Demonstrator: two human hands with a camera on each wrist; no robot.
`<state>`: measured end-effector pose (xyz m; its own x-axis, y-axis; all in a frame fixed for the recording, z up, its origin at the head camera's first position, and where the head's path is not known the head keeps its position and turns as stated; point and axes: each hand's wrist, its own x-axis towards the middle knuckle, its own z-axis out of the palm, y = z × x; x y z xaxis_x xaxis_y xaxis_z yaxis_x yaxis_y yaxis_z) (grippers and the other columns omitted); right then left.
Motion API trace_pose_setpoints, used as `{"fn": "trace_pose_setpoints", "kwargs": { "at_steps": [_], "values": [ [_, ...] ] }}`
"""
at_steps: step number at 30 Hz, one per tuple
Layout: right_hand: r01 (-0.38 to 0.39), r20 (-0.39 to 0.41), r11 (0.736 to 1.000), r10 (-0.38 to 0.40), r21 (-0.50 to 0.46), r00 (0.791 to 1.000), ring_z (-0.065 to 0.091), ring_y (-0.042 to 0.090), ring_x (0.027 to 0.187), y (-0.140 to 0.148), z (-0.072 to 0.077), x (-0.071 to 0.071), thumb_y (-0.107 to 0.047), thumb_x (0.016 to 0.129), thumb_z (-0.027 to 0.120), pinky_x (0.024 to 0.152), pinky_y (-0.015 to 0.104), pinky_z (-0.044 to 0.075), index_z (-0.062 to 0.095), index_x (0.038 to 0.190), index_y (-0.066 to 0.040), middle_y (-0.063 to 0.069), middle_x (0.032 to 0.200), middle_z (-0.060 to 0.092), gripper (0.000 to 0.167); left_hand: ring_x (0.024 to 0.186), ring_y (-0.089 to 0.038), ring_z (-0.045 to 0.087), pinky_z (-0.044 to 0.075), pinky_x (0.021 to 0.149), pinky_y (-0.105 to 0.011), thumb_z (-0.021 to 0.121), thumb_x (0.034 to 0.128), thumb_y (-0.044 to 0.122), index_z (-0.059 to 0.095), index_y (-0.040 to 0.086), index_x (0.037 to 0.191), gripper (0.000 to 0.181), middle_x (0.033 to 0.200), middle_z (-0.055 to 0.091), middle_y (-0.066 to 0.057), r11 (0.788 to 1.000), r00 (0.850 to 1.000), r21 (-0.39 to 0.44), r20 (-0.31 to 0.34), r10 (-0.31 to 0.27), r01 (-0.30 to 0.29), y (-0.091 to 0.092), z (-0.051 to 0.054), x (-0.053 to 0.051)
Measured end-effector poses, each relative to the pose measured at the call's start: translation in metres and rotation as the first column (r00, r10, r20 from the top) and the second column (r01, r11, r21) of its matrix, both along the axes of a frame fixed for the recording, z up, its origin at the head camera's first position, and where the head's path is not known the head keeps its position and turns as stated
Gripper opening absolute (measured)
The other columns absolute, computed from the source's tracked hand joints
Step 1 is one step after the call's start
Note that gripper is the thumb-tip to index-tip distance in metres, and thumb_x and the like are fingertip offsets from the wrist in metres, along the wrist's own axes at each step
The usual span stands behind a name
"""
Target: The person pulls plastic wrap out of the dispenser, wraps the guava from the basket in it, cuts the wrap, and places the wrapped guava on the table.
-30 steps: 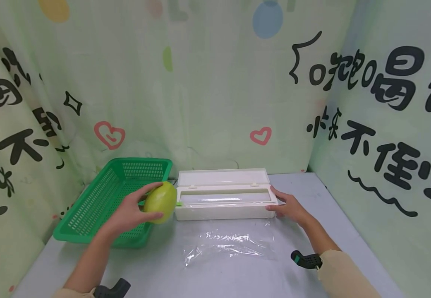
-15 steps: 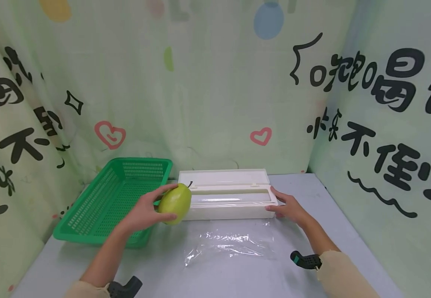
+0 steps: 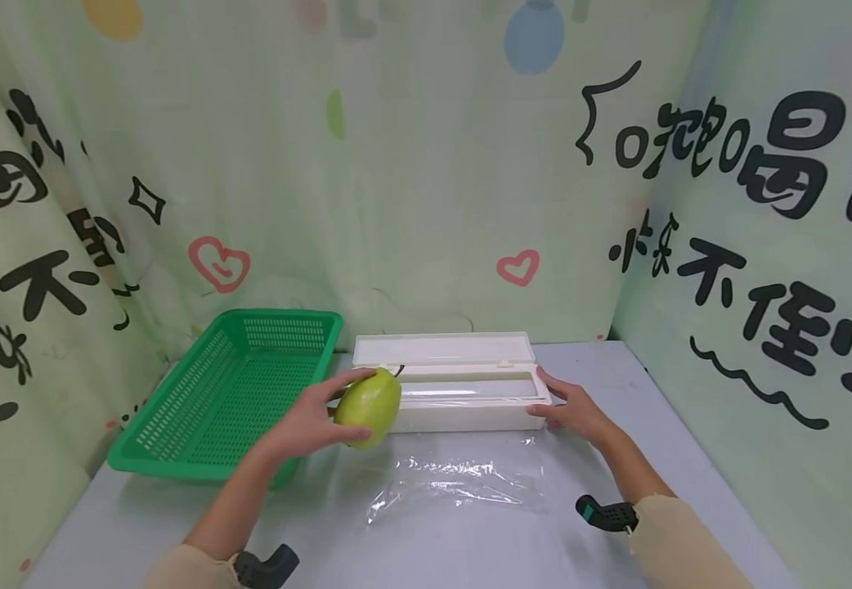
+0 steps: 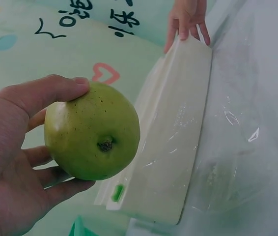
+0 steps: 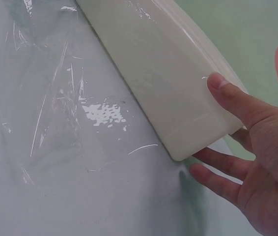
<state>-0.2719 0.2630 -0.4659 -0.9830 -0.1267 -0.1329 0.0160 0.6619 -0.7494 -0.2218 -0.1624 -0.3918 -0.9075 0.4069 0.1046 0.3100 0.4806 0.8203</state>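
A green pear (image 3: pixel 371 409) with a dark stem is gripped by the left hand (image 3: pixel 314 421), in front of the left part of a long white box (image 3: pixel 463 419). The left wrist view shows the pear's (image 4: pixel 92 132) underside, thumb on top and fingers curled below. The box's lid (image 3: pixel 441 348) stands raised at the back, with a roll (image 3: pixel 470 388) inside. At the box's right end the right hand (image 3: pixel 573 413) holds the corner, its thumb (image 5: pixel 222 83) on the front face in the right wrist view. Clear film (image 3: pixel 463 483) spreads from the box onto the table.
A green plastic basket (image 3: pixel 176 468) stands at the left on the white table (image 3: pixel 470 556), close to the left forearm. Printed curtains (image 3: pixel 411 180) rise behind and on both sides.
My left hand has carried the pear rightward, away from the basket's edge and across the left part of the box. The right hand has stayed at the box's right end.
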Motion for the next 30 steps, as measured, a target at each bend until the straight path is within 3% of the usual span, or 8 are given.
{"fn": "trace_pose_setpoints", "kwargs": {
  "at_steps": [12,20,25,30],
  "values": [
    [-0.028,-0.016,0.994,0.030,0.102,0.999,0.047,0.047,0.129,0.006,0.012,-0.005,-0.048,0.082,0.072,0.098,0.056,0.048,0.020,0.154,-0.013,0.024,0.157,0.024,0.095,0.116,-0.030,0.056,0.055,0.083,-0.035,0.082,0.0740,0.023,0.046,0.027,0.142,0.077,0.136,0.053,-0.009,0.996,0.996,0.001,-0.006,-0.085,0.085,0.023,-0.016,-0.008],
    [-0.054,-0.031,0.996,0.057,0.068,0.998,0.049,0.045,0.128,0.015,0.008,-0.001,-0.042,0.084,0.072,0.097,0.056,0.049,0.021,0.155,-0.016,0.023,0.156,0.027,0.091,0.121,-0.030,0.054,0.054,0.088,-0.039,0.083,0.0730,0.024,0.042,0.024,0.145,0.083,0.137,0.053,-0.006,0.993,0.993,-0.001,0.016,-0.115,0.115,0.039,-0.028,-0.007],
    [0.019,-0.084,0.996,-0.012,0.083,0.996,0.043,0.046,0.132,0.011,0.011,0.009,-0.045,0.084,0.072,0.098,0.058,0.048,0.028,0.152,-0.013,0.023,0.155,0.029,0.087,0.121,-0.029,0.054,0.054,0.088,-0.039,0.083,0.0725,0.024,0.043,0.025,0.143,0.082,0.135,0.055,-0.005,0.991,0.991,-0.009,0.015,-0.136,0.136,0.044,-0.034,-0.008],
    [0.084,-0.207,0.994,-0.069,0.064,0.976,0.045,0.043,0.130,0.005,0.017,0.022,-0.040,0.086,0.072,0.101,0.055,0.046,0.040,0.145,-0.010,0.023,0.150,0.038,0.074,0.120,-0.026,0.055,0.053,0.089,-0.039,0.083,0.0720,0.023,0.044,0.026,0.143,0.081,0.136,0.055,-0.003,0.987,0.987,-0.035,0.005,-0.159,0.159,0.049,-0.038,-0.009]
  ]
}}
